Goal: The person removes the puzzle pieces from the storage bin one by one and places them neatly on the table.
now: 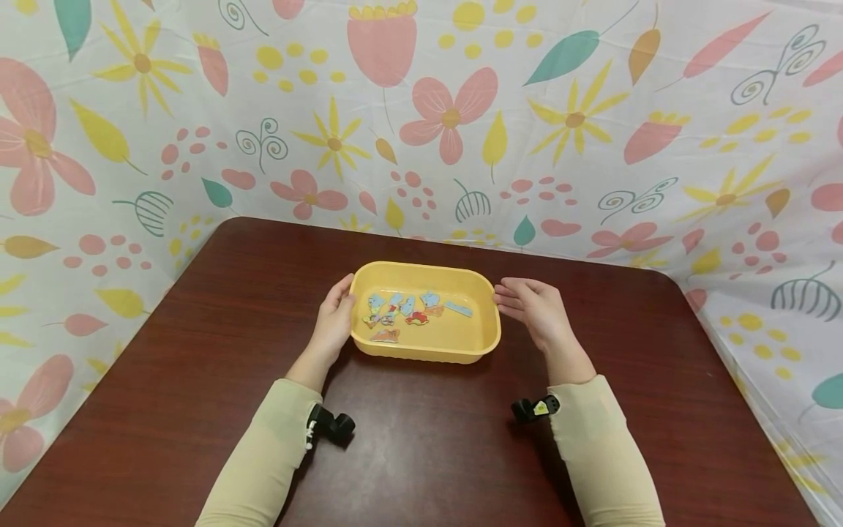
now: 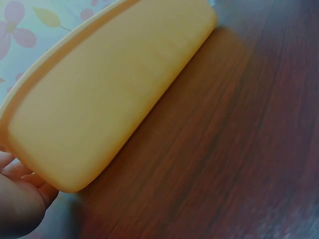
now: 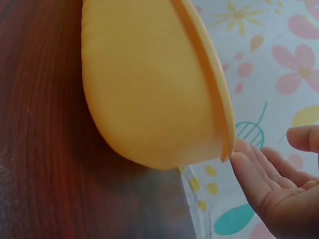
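Observation:
A yellow rectangular plastic tray point(image 1: 426, 353) is at the far middle of the dark wooden table, its underside at the tabletop. Inside lie several small flat cartoon cut-outs, mostly on its left half, among them a red piece point(image 1: 416, 319), an orange-brown piece point(image 1: 385, 336) and a pale blue strip point(image 1: 459, 308). My left hand point(image 1: 334, 320) grips the tray's left end, thumb at the rim and fingers against the outer wall. At the opposite end, my right hand point(image 1: 536, 311) reaches its straight fingertips to the rim, its thumb held away, as the right wrist view shows.
The wooden table point(image 1: 421, 439) stretches toward me and to both sides. A white cloth point(image 1: 566, 146) printed with flowers and leaves hangs behind and beside it. Small black cameras point(image 1: 339, 428) sit on both wrists, over cream sleeves.

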A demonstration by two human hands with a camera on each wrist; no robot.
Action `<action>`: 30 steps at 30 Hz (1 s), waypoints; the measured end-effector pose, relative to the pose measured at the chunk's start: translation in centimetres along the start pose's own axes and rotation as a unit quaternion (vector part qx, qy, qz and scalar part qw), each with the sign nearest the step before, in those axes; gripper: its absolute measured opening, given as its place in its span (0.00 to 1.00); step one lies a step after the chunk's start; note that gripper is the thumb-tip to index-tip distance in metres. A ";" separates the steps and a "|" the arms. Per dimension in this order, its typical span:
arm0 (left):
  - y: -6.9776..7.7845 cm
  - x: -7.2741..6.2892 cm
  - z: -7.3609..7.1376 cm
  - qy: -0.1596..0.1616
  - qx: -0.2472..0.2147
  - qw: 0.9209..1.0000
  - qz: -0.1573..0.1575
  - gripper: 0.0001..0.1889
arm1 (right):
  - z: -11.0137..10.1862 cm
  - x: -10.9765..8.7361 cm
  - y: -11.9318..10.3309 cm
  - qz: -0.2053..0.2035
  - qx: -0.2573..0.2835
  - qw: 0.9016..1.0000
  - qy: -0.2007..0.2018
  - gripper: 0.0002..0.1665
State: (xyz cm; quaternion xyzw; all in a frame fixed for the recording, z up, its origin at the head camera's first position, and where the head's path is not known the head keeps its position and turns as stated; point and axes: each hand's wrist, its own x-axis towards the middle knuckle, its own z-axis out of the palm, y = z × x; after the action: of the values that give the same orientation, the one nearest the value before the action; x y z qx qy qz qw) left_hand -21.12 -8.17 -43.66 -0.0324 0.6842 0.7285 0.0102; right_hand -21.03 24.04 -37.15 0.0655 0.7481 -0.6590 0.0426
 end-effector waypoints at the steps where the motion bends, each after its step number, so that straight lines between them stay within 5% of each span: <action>1: 0.0 0.0 0.0 0.001 0.000 1.000 0.000 0.24 | 0.1 0.0 -0.1 -0.001 -0.001 1.000 -0.001 0.28; 20: -0.2 0.2 0.0 0.001 -0.005 1.000 -0.001 0.24 | 5.0 0.9 -0.4 0.018 -0.006 0.999 -0.051 0.31; 30: -0.5 0.2 0.0 0.000 -0.005 1.000 0.001 0.24 | 7.0 2.1 0.7 0.038 -0.130 0.989 -0.053 0.32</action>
State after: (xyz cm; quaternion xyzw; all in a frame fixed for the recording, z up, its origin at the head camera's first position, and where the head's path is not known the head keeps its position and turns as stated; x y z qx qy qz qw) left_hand -21.32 -8.17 -44.18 -0.0322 0.6805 0.7320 0.0091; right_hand -23.13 17.32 -39.06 0.0528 0.8213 -0.5563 0.1153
